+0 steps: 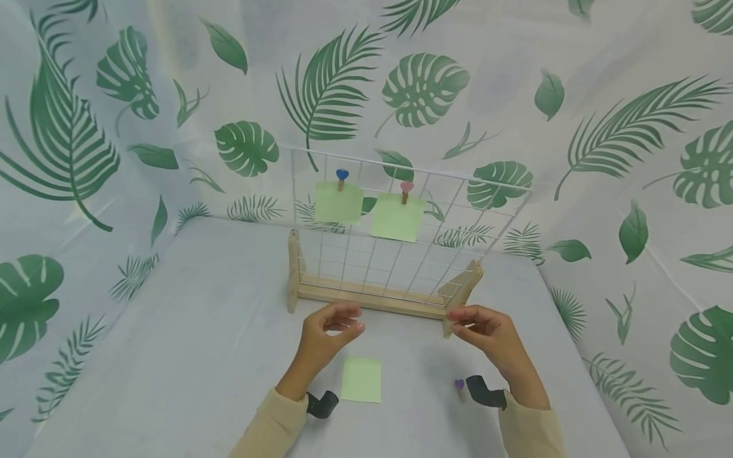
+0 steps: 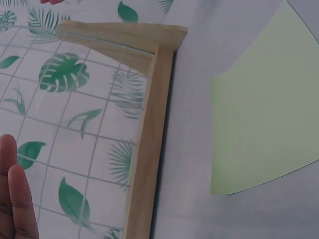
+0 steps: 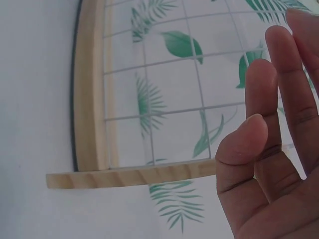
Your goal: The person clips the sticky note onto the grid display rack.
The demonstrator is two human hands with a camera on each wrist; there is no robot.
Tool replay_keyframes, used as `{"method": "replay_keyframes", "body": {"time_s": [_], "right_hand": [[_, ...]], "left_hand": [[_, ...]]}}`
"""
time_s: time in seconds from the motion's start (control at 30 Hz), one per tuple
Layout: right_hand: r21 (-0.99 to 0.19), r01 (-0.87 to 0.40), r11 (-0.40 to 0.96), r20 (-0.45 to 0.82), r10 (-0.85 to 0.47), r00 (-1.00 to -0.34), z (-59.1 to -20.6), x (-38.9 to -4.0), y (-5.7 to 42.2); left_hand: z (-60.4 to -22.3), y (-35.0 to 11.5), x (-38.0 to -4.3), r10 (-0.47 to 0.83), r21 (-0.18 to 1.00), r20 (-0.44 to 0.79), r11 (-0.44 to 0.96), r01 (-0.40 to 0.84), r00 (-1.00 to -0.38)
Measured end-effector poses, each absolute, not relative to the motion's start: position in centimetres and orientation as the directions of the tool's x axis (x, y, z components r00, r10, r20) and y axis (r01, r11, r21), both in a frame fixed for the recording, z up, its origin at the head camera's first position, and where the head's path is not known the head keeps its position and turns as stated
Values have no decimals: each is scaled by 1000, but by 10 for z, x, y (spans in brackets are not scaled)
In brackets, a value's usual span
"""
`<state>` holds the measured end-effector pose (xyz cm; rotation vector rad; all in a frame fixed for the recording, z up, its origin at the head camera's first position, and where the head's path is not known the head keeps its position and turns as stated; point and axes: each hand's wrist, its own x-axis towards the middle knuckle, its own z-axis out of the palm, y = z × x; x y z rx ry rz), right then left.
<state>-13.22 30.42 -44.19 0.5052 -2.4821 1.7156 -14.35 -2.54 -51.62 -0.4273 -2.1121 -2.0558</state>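
Left hand (image 1: 324,332), right hand (image 1: 490,332) apart — fingers loosely bent, thumbs parted from fingertips. Green note (image 1: 361,380) between wrists, nearer left; purple clip (image 1: 459,385) near right wrist. Wire rack (image 1: 401,307) beyond hands — two clipped notes (image 1: 397,219).

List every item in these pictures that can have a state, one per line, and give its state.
Wire grid: upright in the wooden stand
Blue-heart clip: fastened, holding the left note
Pink-heart clip: fastened, holding the right note
Loose note: unclipped, on the table
Purple-heart clip: on the table, unattached
Left hand: empty
Right hand: empty
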Motion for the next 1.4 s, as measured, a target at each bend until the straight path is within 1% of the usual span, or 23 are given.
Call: {"method": "replay_keyframes", "body": {"time_s": [0.37, 0.53, 0.8, 0.97, 1.2, 1.4], "right_hand": [[-901, -307, 307, 245, -223, -944, -457, -127, 311], [-905, -301, 300, 242, -219, -945, -464, -126, 314], [-913, -222, 342, 169, -178, -969, -473, -122, 318], [-912, -195, 362, 146, -157, -977, -480, -118, 322], [-921, -139, 363, 95, -136, -986, -491, -114, 328], [-923, -127, 363, 79, -144, -986, -500, -112, 334]], "left_hand": [[-529, -24, -141, 86, 970, 239, 16, 241, -967], [-534, -25, -138, 107, 980, 193, 21, 196, -975], [-538, -26, -134, 128, 992, 118, 40, 124, -985], [-542, -26, -131, 138, 995, 69, 62, 78, -988], [-546, -26, -128, 143, 995, 58, 68, 68, -988], [-550, -26, -126, 136, 994, 46, 92, 58, -990]]}}
